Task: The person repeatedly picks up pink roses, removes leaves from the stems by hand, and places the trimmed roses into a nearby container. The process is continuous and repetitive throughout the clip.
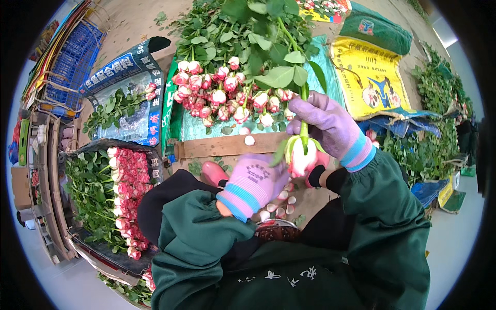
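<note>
My right hand (329, 126), in a lilac knit glove, grips the green stem of a white and pink rose (301, 157) that hangs bloom down. The leafy top of the stem rises over the pile beyond. Beside the bloom is my left hand (257, 180), gloved alike; it is blurred and its fingertips are hard to make out. In front of me a large pile of cut roses (230, 85) lies on a green-blue sheet (197, 131) behind a wooden board (232, 145). Loose petals (281, 209) are scattered on the floor between my legs.
At left, a dark-lined holder (155, 166) carries a stacked bunch of roses (130, 193). Beyond it a few roses (120, 104) lie on a blue printed sack (112, 71), near blue crates (73, 58). A yellow sack (368, 77) and more leafy stems (422, 151) are at right.
</note>
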The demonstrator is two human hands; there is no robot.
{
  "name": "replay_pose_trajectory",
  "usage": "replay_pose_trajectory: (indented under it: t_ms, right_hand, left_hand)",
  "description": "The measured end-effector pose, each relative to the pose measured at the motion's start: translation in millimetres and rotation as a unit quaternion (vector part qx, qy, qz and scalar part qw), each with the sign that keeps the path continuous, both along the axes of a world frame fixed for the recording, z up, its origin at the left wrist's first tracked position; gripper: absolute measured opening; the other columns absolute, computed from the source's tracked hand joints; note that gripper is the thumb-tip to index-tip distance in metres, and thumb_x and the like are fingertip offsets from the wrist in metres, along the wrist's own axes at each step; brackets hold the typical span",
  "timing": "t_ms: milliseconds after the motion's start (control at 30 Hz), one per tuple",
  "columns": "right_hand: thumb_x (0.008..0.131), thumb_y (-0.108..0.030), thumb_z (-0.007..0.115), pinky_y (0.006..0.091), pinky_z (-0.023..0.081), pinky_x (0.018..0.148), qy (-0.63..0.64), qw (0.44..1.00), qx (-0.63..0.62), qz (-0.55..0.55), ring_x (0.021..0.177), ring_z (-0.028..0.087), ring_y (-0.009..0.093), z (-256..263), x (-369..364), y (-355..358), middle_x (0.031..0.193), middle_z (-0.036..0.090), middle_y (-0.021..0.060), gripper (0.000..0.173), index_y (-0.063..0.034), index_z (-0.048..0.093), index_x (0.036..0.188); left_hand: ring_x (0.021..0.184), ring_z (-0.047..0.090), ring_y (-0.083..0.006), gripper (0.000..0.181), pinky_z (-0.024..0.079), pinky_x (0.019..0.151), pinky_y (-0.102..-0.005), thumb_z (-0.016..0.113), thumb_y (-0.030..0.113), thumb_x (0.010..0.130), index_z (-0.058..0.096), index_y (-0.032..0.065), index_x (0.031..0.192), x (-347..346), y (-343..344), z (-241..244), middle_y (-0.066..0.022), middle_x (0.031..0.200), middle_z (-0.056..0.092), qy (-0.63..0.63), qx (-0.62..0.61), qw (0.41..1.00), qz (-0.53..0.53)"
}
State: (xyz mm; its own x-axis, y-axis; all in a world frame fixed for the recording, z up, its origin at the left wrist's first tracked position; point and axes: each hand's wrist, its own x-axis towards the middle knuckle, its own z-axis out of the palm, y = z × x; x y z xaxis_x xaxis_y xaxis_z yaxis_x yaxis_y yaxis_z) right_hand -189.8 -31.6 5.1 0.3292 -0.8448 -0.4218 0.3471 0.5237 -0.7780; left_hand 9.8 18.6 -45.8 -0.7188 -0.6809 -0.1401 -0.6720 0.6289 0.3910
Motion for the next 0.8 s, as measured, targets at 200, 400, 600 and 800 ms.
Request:
replay_pose_trajectory:
  t_ms: [200,400,600,800]
  right_hand:
    - [0.097,-0.023,0.061,0.0261,0.053,0.073,-0.031,0.995,-0.095,0.008,0.081,0.066,0.014,-14,8,-7,0.081,0.066,0.0057,0.022,-0.0016,0.058,0.101]
    - [0.099,-0.025,0.059,0.0259,0.054,0.073,-0.141,0.988,-0.061,0.036,0.085,0.065,0.014,-14,11,-21,0.087,0.066,0.0059,0.034,0.0029,0.055,0.118]
    - [0.098,-0.027,0.059,0.0236,0.049,0.082,-0.111,0.984,-0.113,0.084,0.088,0.06,0.007,-8,7,-25,0.094,0.066,0.0026,0.033,0.0011,0.062,0.114]
    - [0.097,-0.025,0.061,0.0243,0.048,0.081,-0.122,0.987,-0.077,0.071,0.087,0.059,0.007,-4,12,-16,0.096,0.066,0.0024,0.033,0.0007,0.062,0.118]
  left_hand:
    - [0.076,0.066,-0.0336,0.053,0.053,0.067,-0.0429,0.07,0.023,0.078,0.054,0.0063,0.125,1,-20,4,-0.0133,0.082,0.067,0.113,-0.007,0.982,0.155]
    - [0.077,0.069,-0.0353,0.081,0.055,0.064,-0.0401,0.079,0.02,0.076,0.037,-0.0033,0.142,-6,-24,8,-0.0198,0.111,0.067,0.282,-0.154,0.925,0.202]
    - [0.074,0.068,-0.0343,0.083,0.052,0.063,-0.0403,0.07,0.019,0.076,0.029,-0.0072,0.144,-19,-25,23,-0.0151,0.091,0.069,0.323,-0.194,0.911,0.167]
    - [0.084,0.072,-0.0312,0.078,0.056,0.069,-0.0375,0.074,0.007,0.071,0.039,-0.0062,0.14,-11,-23,22,-0.0183,0.102,0.07,0.344,-0.193,0.912,0.114]
